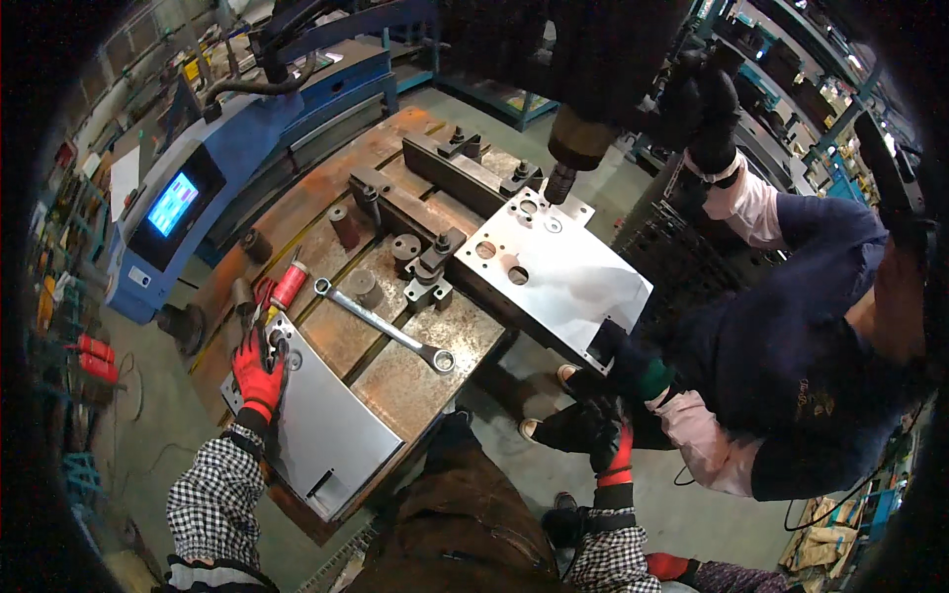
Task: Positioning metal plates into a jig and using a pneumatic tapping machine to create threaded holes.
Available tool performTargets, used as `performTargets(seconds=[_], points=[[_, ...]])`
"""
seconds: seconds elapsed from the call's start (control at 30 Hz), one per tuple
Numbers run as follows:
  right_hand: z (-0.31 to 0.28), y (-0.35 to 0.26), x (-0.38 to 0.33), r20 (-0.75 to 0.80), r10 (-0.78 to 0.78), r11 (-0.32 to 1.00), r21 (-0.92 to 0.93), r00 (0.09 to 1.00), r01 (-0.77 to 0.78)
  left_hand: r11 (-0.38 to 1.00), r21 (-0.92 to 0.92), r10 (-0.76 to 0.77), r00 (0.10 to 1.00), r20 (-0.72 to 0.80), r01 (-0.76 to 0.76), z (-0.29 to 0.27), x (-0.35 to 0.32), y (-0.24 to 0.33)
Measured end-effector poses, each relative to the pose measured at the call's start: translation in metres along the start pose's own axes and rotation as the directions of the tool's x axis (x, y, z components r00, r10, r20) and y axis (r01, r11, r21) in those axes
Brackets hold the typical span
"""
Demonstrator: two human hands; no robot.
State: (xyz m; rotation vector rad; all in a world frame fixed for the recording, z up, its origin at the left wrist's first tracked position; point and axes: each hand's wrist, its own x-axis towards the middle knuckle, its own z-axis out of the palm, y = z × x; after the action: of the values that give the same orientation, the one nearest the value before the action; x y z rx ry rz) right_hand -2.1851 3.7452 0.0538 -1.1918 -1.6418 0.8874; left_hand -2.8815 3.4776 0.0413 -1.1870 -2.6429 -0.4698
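Observation:
My left hand (259, 371), in a red and black glove, lies with fingers apart on the upper end of a flat grey metal plate (331, 425) with holes. That plate rests on the near left part of the steel worktable. My right hand (608, 435), gloved alike, hangs low beside a co-worker's sleeve; its dark fingers do not show clearly. A second metal plate (573, 287) with round holes sits on clamped bars under a drill spindle (560, 183). The co-worker's dark-gloved hand (618, 354) is at its near corner.
A long combination wrench (386, 326) lies across the slotted worktable (425, 381). Near it stand a red cylinder (289, 286) and metal clamp blocks (430, 267). A blue machine with a lit screen (173, 205) is at left. Another person's red-gloved hand (667, 565) shows at the lower right.

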Motion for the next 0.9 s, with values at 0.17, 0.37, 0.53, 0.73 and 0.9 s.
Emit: performTargets(seconds=[0.17, 0.37, 0.53, 0.73, 0.9], points=[[0.001, -0.026, 0.022, 0.196, 0.144, 0.978, -0.175, 0.97, -0.11, 0.999, 0.047, -0.015, 1.0, 0.026, 0.014, -0.002, -0.002, -0.002], [0.018, -0.034, 0.041, 0.181, 0.24, 0.888, 0.357, 0.954, -0.291, 0.997, 0.044, -0.059, 0.998, 0.038, 0.058, -0.003, -0.001, 0.003], [0.014, -0.008, 0.059, 0.253, 0.093, 0.984, 0.122, 0.963, -0.127, 0.999, 0.042, -0.014, 1.0, 0.02, 0.013, -0.003, 0.004, 0.007], [0.016, -0.01, 0.066, 0.314, -0.102, 0.956, -0.231, 0.944, 0.181, 0.999, 0.047, -0.024, 0.999, 0.025, 0.023, -0.013, 0.002, 0.006], [0.013, 0.002, 0.05, 0.081, 0.066, 0.997, -0.049, 0.995, -0.062, 0.999, 0.045, -0.008, 1.0, 0.005, 0.008, -0.008, 0.003, 0.005]])
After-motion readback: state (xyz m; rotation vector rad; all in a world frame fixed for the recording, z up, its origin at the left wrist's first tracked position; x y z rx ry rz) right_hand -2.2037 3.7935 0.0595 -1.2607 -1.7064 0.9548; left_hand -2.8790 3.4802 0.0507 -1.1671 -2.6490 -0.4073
